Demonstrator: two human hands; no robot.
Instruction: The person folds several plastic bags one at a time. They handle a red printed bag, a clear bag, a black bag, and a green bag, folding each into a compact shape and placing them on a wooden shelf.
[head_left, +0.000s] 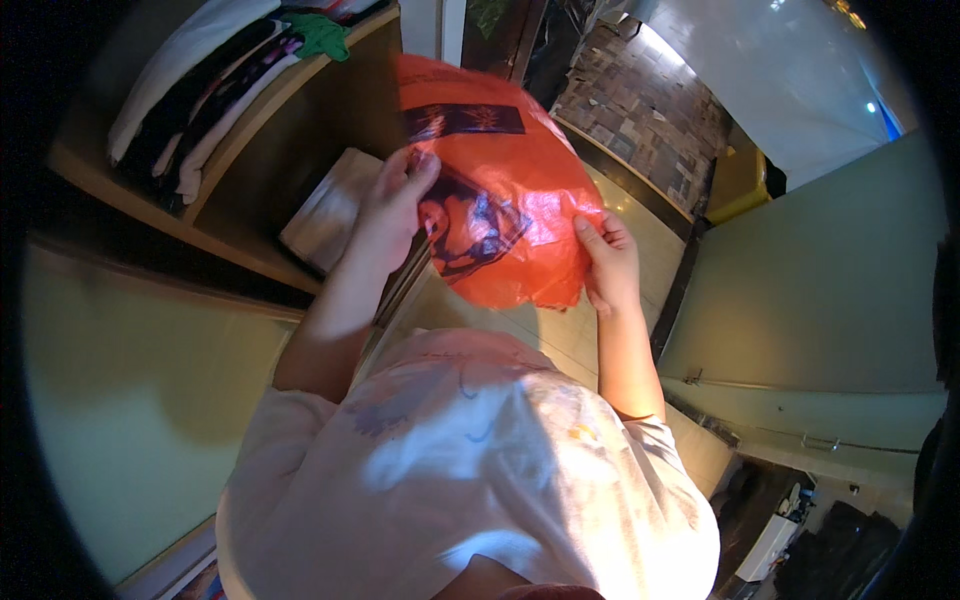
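Note:
A red plastic bag (495, 165) with dark printed patches is spread between my two hands in front of my chest. My left hand (397, 195) pinches its left edge, the thumb lying on top. At the lower right corner my right hand (611, 259) grips the plastic between thumb and fingers. The bag looks flat, and light glints off its creased right side. Whatever lies behind the bag is hidden.
Left of me, an open wooden cabinet (262, 135) holds folded clothes (202, 105), a green cloth (319, 36) and a pale box-like object (334, 206). A green door (817, 285) stands at the right. Beyond a threshold lies patterned flooring (637, 105), with a yellow container (739, 184) beside it.

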